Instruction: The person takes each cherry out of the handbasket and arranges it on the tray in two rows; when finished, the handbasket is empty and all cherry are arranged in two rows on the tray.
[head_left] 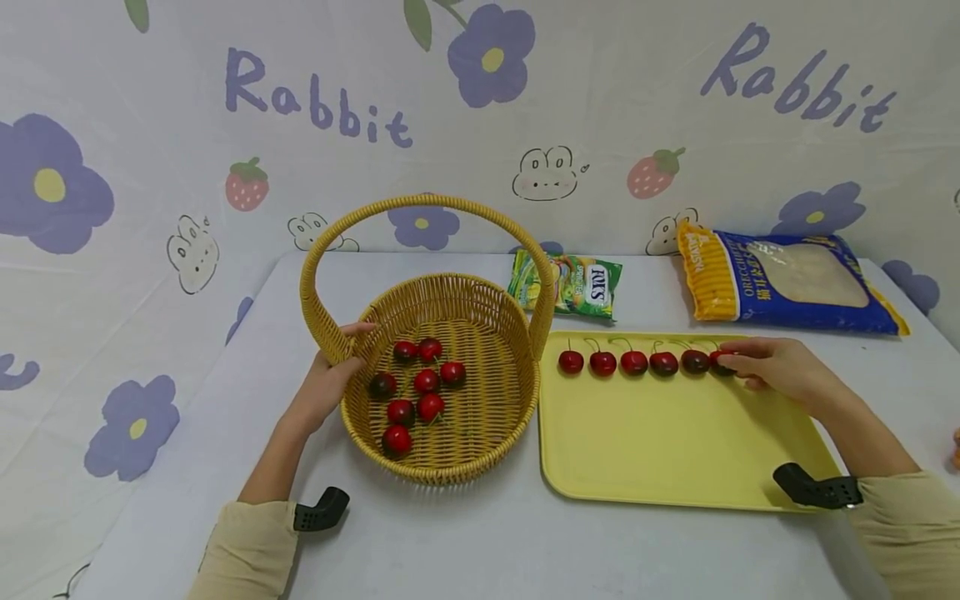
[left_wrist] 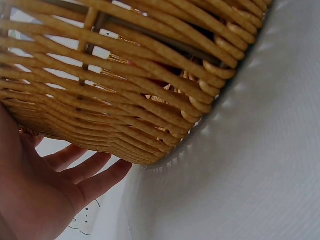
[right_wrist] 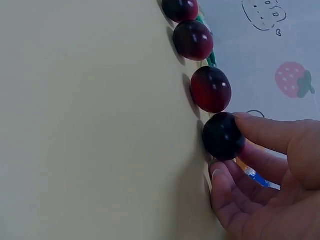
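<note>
A round wicker basket [head_left: 442,475] with a tall arched handle stands on the table, several dark red cherries [head_left: 427,382] lying in its left half. My left hand [head_left: 333,375] holds the basket's left side by the handle's foot; in the left wrist view its fingers [left_wrist: 105,180] lie against the woven outer wall. On a yellow tray [head_left: 660,450] a row of stemmed cherries [head_left: 633,362] runs along the far edge. At the row's right end my right hand [head_left: 780,371] pinches a dark cherry [right_wrist: 224,136] between thumb and fingers, close beside its neighbour.
Behind the basket and tray lies a small green snack bag [head_left: 600,287]. A blue and yellow pasta bag [head_left: 795,283] lies behind the tray's right part. A printed cloth with flowers and rabbits hangs at the back. The basket's right side is close to the tray's left edge.
</note>
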